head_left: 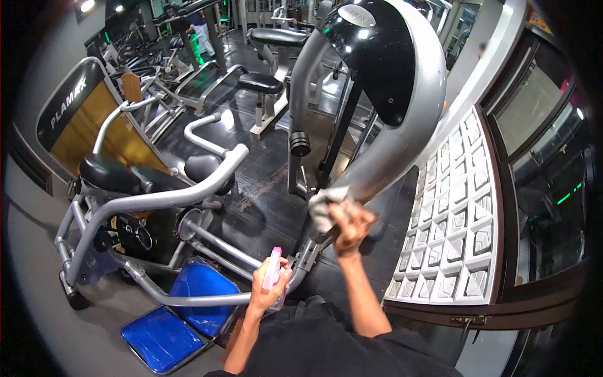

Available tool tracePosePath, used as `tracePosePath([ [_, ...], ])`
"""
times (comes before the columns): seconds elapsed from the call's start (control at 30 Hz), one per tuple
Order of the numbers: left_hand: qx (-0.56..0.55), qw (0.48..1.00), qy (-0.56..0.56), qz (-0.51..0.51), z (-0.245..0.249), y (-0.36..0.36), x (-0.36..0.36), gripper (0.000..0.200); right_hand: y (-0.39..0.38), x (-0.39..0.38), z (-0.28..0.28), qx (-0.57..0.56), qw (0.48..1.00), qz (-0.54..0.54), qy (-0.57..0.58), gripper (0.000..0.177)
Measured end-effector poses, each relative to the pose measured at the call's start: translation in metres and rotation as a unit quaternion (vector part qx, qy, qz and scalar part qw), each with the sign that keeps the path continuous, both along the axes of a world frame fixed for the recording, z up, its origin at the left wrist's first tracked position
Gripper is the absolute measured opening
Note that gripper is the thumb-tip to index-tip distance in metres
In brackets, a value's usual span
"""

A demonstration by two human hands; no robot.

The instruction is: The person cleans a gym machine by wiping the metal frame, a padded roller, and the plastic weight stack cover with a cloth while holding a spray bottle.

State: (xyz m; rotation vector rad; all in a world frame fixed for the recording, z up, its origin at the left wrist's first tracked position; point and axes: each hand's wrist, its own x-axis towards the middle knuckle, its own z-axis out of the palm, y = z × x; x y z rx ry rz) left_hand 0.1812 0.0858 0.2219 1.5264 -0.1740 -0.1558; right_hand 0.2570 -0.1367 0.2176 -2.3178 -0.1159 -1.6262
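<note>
My right hand [353, 227] is closed on a crumpled whitish cloth [323, 210]. The cloth lies against the lower part of a thick silver curved frame [399, 151] of a gym machine. Lower and to the left, my left hand [267, 286] is wrapped round a spray bottle [273, 270] with a pink and white head; the bottle's body is mostly hidden by the hand. Close beside that hand runs a silver tube [207, 300] of the machine's base. A black cover [377, 69] fills the inside of the curved frame's top.
On the left stands another machine with black pads [110, 174] and a long silver handle bar [176, 198]. A blue folding chair [162, 339] is at the lower left. White relief panels [449, 220] line the right wall. Far back, a person [201, 34] stands among machines.
</note>
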Motion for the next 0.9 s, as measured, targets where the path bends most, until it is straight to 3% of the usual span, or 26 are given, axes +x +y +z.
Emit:
tracePosePath([
  [0.1,0.010,0.999,0.015,0.028,-0.007,0.002,-0.013,0.021,0.020,-0.037,-0.097,0.106,0.961,0.067,0.248,0.035],
  [0.17,0.006,0.999,0.014,0.040,-0.012,0.004,-0.022,0.022,0.015,-0.052,-0.143,0.210,0.922,0.142,0.292,0.040],
  [0.27,-0.011,0.998,0.022,0.052,-0.014,0.008,-0.032,0.023,0.005,-0.061,-0.133,0.354,0.862,0.223,0.286,0.039],
  [0.37,0.006,0.997,0.059,0.055,-0.018,0.009,-0.037,0.024,-0.004,-0.055,-0.059,0.290,0.927,0.156,0.180,0.043],
  [0.4,0.006,0.997,0.060,0.052,-0.021,0.009,-0.037,0.024,-0.013,-0.048,-0.037,0.251,0.949,0.146,0.126,0.034],
  [0.43,-0.013,0.996,0.065,0.052,-0.026,0.010,-0.035,0.024,-0.019,-0.038,0.002,0.133,0.985,0.102,0.039,0.034],
  [0.53,-0.040,0.997,0.062,0.037,-0.030,0.013,-0.025,0.023,-0.044,-0.009,0.087,0.003,0.991,0.085,-0.102,0.046],
  [0.6,-0.049,0.997,0.053,0.021,-0.027,0.017,-0.015,0.023,-0.043,0.000,0.156,-0.095,0.995,0.014,-0.021,0.036],
  [0.63,-0.037,0.998,0.040,0.011,-0.023,0.021,-0.011,0.023,-0.043,0.012,0.173,-0.188,0.978,-0.072,0.048,0.033],
  [0.67,-0.025,0.999,0.026,0.002,-0.020,0.024,-0.007,0.023,-0.043,0.023,0.180,-0.213,0.968,-0.082,0.107,0.030],
  [0.77,-0.013,1.000,0.010,-0.012,-0.019,0.039,0.004,0.022,-0.035,0.029,0.162,-0.292,0.938,-0.108,0.154,0.023],
  [0.9,-0.011,0.999,0.021,-0.026,-0.030,0.054,0.014,0.023,-0.018,0.022,0.131,-0.336,0.915,-0.145,0.169,0.029],
])
